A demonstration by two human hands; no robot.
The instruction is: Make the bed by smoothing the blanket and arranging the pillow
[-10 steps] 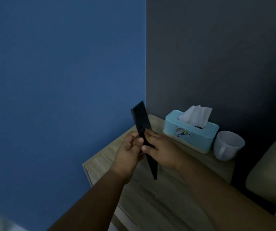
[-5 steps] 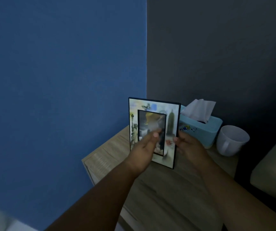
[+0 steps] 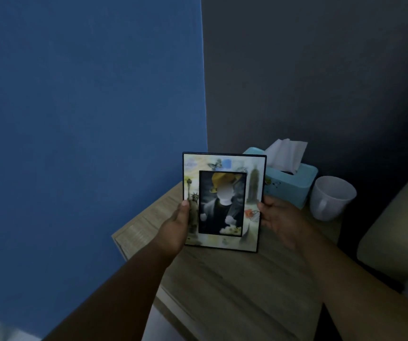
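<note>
A picture frame point(image 3: 225, 166) with a pale printed border and a dark photo stands upright, facing me, over a wooden bedside table point(image 3: 235, 286). My left hand point(image 3: 176, 227) grips its left edge, thumb on the front. My right hand point(image 3: 281, 217) holds its right edge with fingers behind it. Whether the frame's bottom edge touches the table I cannot tell. A beige padded shape point(image 3: 400, 230), perhaps the bed's headboard or a pillow, shows at the right edge. No blanket is in view.
Behind the frame a light blue tissue box point(image 3: 296, 183) with a white tissue sticking up sits on the table, and a white mug point(image 3: 331, 198) stands to its right. A blue wall is on the left and a dark grey wall behind.
The frame was edge-on a second ago and has turned to face me. My left hand slid from its front to its left edge, and my right hand now holds the right edge.
</note>
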